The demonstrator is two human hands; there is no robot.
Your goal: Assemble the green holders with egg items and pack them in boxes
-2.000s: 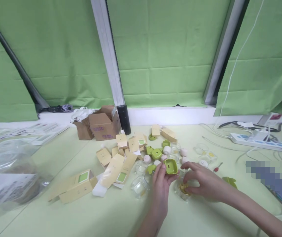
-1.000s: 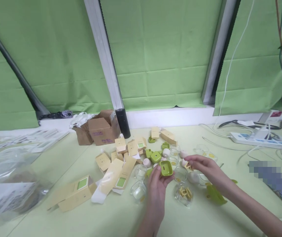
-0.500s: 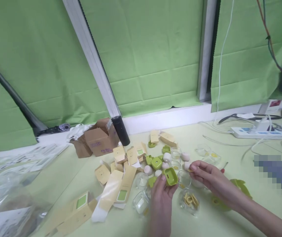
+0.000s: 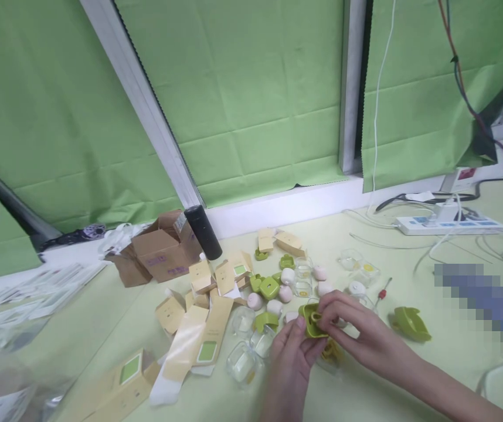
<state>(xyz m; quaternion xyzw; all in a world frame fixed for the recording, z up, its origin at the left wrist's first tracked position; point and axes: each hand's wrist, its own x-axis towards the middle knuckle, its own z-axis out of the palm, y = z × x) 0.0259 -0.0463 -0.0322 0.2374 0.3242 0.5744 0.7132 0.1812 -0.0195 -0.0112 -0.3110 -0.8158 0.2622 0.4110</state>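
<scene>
Just right of the lower centre of the frame, a green square shell (image 4: pixel 307 320) is sitting in the left hand (image 4: pixel 290 354), which is gripping it by its lower left side, with its hollow facing up and toward the right. The right hand (image 4: pixel 350 322) is closing thumb and fingers on a small yellow piece (image 4: pixel 315 316) inside that hollow. Right below the shell, a clear dish (image 4: pixel 331 368) is holding more yellow pieces (image 4: pixel 333 351), partly hidden behind the hands. Left of the left hand, clear containers (image 4: pixel 241 363) are standing close together, and above them pale pink round parts (image 4: pixel 255 301) are lying among other green parts (image 4: pixel 270 288). Right of the right hand, another green part (image 4: pixel 412 324) is resting on the tabletop (image 4: pixel 366 392), with a red-handled screwdriver (image 4: pixel 382 294) lying near it, above and to its left. Opened cartons (image 4: pixel 216 328) are spreading left of centre. Farther out, a black cylinder (image 4: pixel 203 232) is leaning in view beside a brown cardboard box (image 4: pixel 159 255), a white power strip (image 4: pixel 449 225) is lying at the right, and green blinds (image 4: pixel 251 111) are covering the upper frame.
</scene>
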